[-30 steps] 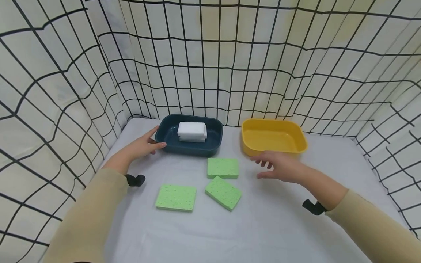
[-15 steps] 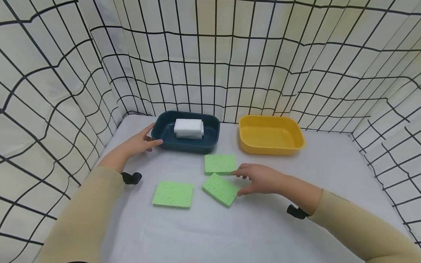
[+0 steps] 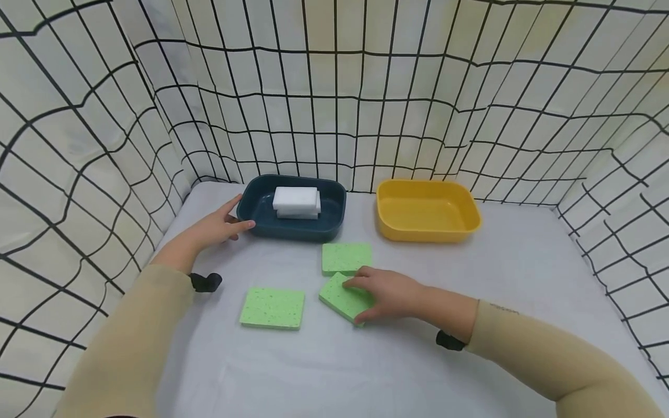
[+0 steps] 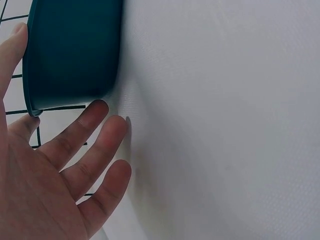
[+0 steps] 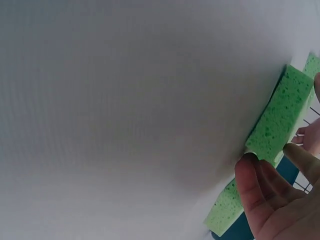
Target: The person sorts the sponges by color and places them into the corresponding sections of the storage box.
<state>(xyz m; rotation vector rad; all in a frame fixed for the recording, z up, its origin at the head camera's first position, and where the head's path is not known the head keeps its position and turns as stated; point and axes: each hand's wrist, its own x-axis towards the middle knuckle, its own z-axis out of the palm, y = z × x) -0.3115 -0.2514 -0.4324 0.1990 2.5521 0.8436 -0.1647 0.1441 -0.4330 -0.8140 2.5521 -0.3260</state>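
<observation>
Head view: I see the angled sponge (image 3: 341,298) lying on the white surface (image 3: 282,371), in front of the rear sponge (image 3: 346,257) and right of the left sponge (image 3: 272,309). The right hand (image 3: 392,296) arches over its right part, fingers curved. The left hand (image 3: 211,229) touches the left end of the blue tray (image 3: 331,206), which holds white blocks (image 3: 296,201); the yellow tray (image 3: 428,215) stands to its right. The sponge should be light, soft and hard to break, best pinched across its long edges. A faint line on the right sleeve (image 3: 512,331) may be lettering, too small to read. Left wrist view: the fingers are spread at the blue wall; no label shows. Right wrist view: fingertips meet the pitted sponge's edges, but I can't tell whether they pinch it; no brand shows.
</observation>
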